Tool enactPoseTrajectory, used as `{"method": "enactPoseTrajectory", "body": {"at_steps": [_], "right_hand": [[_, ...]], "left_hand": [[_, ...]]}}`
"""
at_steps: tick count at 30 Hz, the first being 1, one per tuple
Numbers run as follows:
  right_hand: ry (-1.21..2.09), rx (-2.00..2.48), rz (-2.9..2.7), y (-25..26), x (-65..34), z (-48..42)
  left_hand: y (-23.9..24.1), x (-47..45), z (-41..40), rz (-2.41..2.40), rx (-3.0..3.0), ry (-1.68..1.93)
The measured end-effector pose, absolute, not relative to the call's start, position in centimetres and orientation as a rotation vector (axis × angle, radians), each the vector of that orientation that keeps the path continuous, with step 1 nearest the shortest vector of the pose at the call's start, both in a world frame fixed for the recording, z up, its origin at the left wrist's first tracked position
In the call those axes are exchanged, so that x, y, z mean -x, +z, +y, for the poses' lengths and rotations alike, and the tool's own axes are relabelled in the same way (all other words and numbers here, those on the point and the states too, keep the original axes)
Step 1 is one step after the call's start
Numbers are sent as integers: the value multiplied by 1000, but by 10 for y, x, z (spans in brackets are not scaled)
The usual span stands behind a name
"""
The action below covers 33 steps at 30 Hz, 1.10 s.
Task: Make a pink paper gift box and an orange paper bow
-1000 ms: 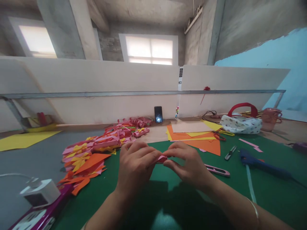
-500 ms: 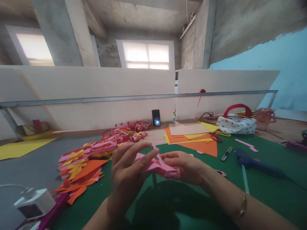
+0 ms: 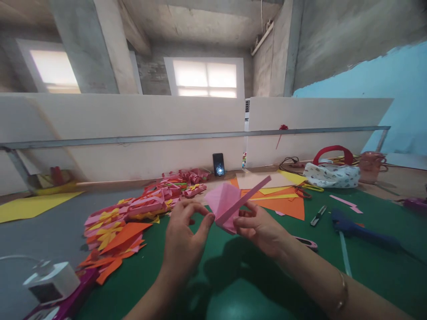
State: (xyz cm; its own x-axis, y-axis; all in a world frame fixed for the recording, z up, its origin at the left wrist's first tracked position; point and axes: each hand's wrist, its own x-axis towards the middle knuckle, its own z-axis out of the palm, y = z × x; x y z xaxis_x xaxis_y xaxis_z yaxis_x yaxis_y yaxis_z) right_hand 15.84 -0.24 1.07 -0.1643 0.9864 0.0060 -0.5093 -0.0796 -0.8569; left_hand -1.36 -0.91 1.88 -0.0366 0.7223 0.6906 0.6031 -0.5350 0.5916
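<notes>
A folded pink paper piece is held up above the green mat, with a narrow pink strip slanting across it up to the right. My left hand pinches its left lower corner between thumb and forefinger. On the other side, my right hand grips the lower right part, its fingertips partly behind the paper. A pink-handled tool lies partly hidden under my right forearm.
Pink, yellow and orange paper pieces are heaped at left. Orange sheets, yellow-handled scissors, a cutter and a blue glue gun lie at right. A phone leans on the board; a white charger sits front left.
The pink paper has been turned upright, so its broad face and the slanting strip now show. My left hand has moved from over the paper to its left lower corner.
</notes>
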Motion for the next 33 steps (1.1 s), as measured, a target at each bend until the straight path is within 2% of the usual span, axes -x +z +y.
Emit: {"method": "enactPoseTrajectory", "body": {"at_steps": [5,11,16,21,26,33], "right_hand": [[1406,787,-968,13,-149,-8],[1232,965,-1258,5,-149,-7],[735,1305,-1514,4,-159,-5],[420,1142,-1546,8,-170,-6],[318,869,-1644,12,-170,-9],[518,902,-1647,11,-164,-10]], "left_hand": [[20,7,-14,1178,-1932,1416],[19,8,-10,1195,-1888,1354],[18,13,-1,1333,-1841,1396],[19,15,-1,1425,-1941,1365],[21,14,-3,1408,-1995,1324],[21,12,-5,1370,-2054,1313]]}}
